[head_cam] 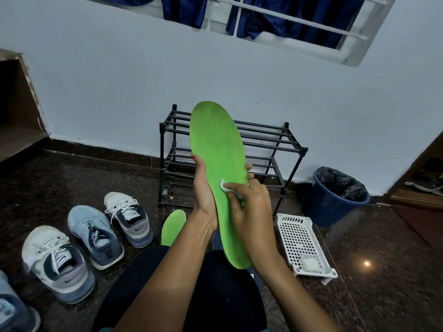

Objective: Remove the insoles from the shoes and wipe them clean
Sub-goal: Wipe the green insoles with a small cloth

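Green insole (217,140) is held nearly upright in front of the person, its long axis running from the toe, up and away, to the heel down at the lap. The left hand (205,200) grips its left edge at mid-length, fingertips wrapping round to the right edge. The right hand (250,209) pinches a white wipe (224,186) and presses it against the insole's face, just beside the left palm. The next stroke probably runs lengthwise. A second insole (173,226) lies on the floor (383,271).

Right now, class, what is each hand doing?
Left hand: grips the green insole.
Right hand: pinches a white wipe against that insole.
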`<state>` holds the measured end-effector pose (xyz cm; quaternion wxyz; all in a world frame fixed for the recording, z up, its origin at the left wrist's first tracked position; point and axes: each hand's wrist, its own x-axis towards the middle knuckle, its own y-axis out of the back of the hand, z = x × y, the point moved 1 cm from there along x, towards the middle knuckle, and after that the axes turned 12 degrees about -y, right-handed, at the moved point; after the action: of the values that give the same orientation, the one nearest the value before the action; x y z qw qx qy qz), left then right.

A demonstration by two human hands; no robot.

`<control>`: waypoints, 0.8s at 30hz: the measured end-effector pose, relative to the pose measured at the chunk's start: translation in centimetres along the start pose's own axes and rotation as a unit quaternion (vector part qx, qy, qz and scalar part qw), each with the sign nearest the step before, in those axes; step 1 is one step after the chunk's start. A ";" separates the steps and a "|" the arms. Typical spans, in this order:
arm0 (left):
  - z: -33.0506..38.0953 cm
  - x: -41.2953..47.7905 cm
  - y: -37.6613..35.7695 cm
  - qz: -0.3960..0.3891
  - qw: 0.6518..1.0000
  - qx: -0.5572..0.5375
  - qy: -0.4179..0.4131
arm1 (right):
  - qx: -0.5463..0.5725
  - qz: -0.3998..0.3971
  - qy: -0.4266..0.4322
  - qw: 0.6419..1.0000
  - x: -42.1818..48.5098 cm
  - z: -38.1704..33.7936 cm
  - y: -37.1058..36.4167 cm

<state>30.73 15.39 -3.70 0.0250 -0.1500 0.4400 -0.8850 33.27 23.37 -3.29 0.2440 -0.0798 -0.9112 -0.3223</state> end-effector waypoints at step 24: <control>0.4 -0.1 -0.1 0.014 1.000 -0.010 0.003 | -0.048 0.018 0.096 0.994 -1.8 -0.4 0.2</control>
<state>30.93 15.14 -3.45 0.0347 -0.1417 0.4508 -0.8806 35.04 23.33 -3.84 0.3321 -0.0770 -0.8654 -0.3673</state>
